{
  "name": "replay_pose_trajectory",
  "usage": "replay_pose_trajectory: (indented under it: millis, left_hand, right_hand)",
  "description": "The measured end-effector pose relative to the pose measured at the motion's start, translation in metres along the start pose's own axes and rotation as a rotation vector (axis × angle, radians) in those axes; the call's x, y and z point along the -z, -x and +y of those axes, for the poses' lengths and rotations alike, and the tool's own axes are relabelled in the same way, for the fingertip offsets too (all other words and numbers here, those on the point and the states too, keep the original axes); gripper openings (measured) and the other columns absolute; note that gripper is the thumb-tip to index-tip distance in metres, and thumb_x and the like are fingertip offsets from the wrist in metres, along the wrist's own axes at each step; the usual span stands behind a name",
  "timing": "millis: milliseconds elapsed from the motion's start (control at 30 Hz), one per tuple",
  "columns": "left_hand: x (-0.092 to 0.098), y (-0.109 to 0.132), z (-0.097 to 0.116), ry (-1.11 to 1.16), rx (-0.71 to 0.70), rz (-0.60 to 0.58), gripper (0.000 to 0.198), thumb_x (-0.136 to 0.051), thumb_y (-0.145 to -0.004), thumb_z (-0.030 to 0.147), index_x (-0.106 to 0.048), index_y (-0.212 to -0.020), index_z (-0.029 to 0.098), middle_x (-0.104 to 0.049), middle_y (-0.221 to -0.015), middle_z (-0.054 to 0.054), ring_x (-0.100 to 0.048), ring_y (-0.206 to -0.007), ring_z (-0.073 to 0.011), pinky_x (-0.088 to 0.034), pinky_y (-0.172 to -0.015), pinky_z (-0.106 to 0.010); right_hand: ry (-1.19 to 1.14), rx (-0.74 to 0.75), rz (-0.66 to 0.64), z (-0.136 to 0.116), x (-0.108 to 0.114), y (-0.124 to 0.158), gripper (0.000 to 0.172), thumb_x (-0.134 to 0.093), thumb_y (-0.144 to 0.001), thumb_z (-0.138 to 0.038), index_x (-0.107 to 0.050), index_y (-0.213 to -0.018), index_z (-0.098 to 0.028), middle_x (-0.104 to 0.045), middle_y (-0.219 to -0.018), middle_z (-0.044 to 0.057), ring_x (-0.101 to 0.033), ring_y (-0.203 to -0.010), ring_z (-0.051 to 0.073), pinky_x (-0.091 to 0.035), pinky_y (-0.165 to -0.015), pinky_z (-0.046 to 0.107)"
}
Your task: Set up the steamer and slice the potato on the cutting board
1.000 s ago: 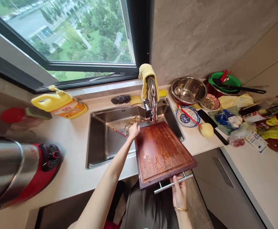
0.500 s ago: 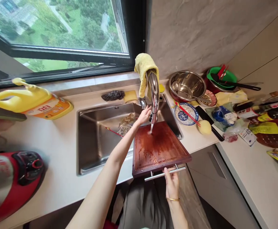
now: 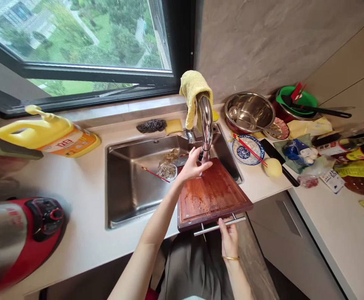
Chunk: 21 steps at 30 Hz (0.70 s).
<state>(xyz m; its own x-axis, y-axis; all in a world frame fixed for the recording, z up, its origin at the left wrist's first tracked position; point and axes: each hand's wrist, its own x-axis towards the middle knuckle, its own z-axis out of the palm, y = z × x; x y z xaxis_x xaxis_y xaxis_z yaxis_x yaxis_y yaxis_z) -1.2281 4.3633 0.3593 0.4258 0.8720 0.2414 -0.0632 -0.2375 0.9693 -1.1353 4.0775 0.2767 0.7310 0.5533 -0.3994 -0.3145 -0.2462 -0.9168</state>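
Observation:
A wet reddish-brown wooden cutting board (image 3: pixel 215 191) slants over the front of the steel sink (image 3: pixel 122 183), beneath the curved chrome faucet (image 3: pixel 207 121). My right hand (image 3: pixel 230 239) is closed around the board's metal bar handle (image 3: pixel 208 230) at its near edge. Over the far part of the board, beside the faucet's spout, is my left hand (image 3: pixel 193 166), with thumb and fingers apart and nothing held. It hides most of the water stream. A yellow cloth (image 3: pixel 194 87) drapes over the faucet.
In the sink lie a red chopstick (image 3: pixel 153 173) and food scraps near the drain strainer (image 3: pixel 168 171). To the right are a patterned plate (image 3: pixel 244 154), a peeled round vegetable (image 3: pixel 273 167) and a steel bowl (image 3: pixel 260 112). A yellow jug (image 3: pixel 72 141) and red appliance (image 3: pixel 22 233) stand left.
My left hand has come off the faucet's side, moved nearer over the board and spread its fingers. My right hand keeps its hold on the handle. The view has shifted slightly.

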Motion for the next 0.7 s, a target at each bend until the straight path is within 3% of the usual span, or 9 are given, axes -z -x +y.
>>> replay_pose_trajectory:
  millis: [67,167,267,400,533,700]
  left_hand:
    - [-0.003,-0.004,0.002,-0.141,-0.093,-0.050,0.037,-0.064,-0.078,0.042,-0.064,-0.105,0.017,-0.066,-0.106,-0.006,-0.055,-0.109,-0.0242,-0.016,-0.112,-0.044]
    - [-0.010,-0.008,-0.015,-0.237,-0.129,-0.036,0.036,-0.060,-0.081,0.043,-0.062,-0.107,0.018,-0.066,-0.104,-0.005,-0.055,-0.106,-0.0219,-0.014,-0.113,-0.042]
    - [-0.017,-0.003,-0.043,-0.307,-0.011,-0.032,0.037,-0.062,-0.079,0.046,-0.062,-0.106,0.021,-0.064,-0.102,-0.005,-0.052,-0.109,-0.0226,-0.015,-0.111,-0.044]
    - [-0.029,0.021,-0.069,-0.287,0.154,-0.159,0.035,-0.070,-0.072,0.046,-0.067,-0.097,0.022,-0.065,-0.088,-0.004,-0.054,-0.102,-0.0252,-0.022,-0.105,-0.050]
    - [-0.042,0.043,-0.072,-0.196,0.155,-0.287,0.034,-0.074,-0.067,0.044,-0.069,-0.091,0.020,-0.067,-0.080,-0.002,-0.060,-0.086,-0.0211,-0.037,-0.094,-0.040]
    - [-0.067,0.035,-0.069,-0.103,0.182,-0.252,0.040,-0.064,-0.078,0.044,-0.064,-0.107,0.016,-0.068,-0.094,-0.008,-0.061,-0.088,-0.0205,-0.044,-0.085,-0.034]
  right_hand:
    - [-0.006,0.000,-0.013,0.001,0.001,-0.001,0.034,-0.077,-0.064,-0.041,-0.056,-0.076,-0.018,-0.057,-0.073,-0.004,-0.054,-0.069,0.011,-0.046,-0.069,0.025]
    - [0.002,0.007,-0.028,0.003,0.002,-0.002,0.033,-0.077,-0.065,-0.041,-0.056,-0.076,-0.017,-0.056,-0.073,-0.004,-0.053,-0.068,0.011,-0.045,-0.069,0.025]
    - [0.012,0.008,-0.028,0.004,0.003,-0.005,0.034,-0.077,-0.064,-0.042,-0.057,-0.076,-0.017,-0.055,-0.073,-0.003,-0.052,-0.068,0.010,-0.044,-0.069,0.025]
    - [0.007,0.017,-0.034,0.006,0.002,-0.007,0.033,-0.077,-0.065,-0.042,-0.057,-0.074,-0.017,-0.055,-0.073,-0.003,-0.051,-0.068,0.010,-0.043,-0.070,0.025]
    - [0.003,0.021,-0.053,0.007,0.002,-0.007,0.031,-0.076,-0.067,-0.041,-0.057,-0.076,-0.017,-0.055,-0.073,-0.003,-0.052,-0.069,0.011,-0.043,-0.072,0.026]
    - [0.003,0.042,-0.064,0.009,0.002,-0.007,0.028,-0.075,-0.069,-0.039,-0.057,-0.076,-0.018,-0.054,-0.073,-0.004,-0.050,-0.070,0.011,-0.043,-0.071,0.025]
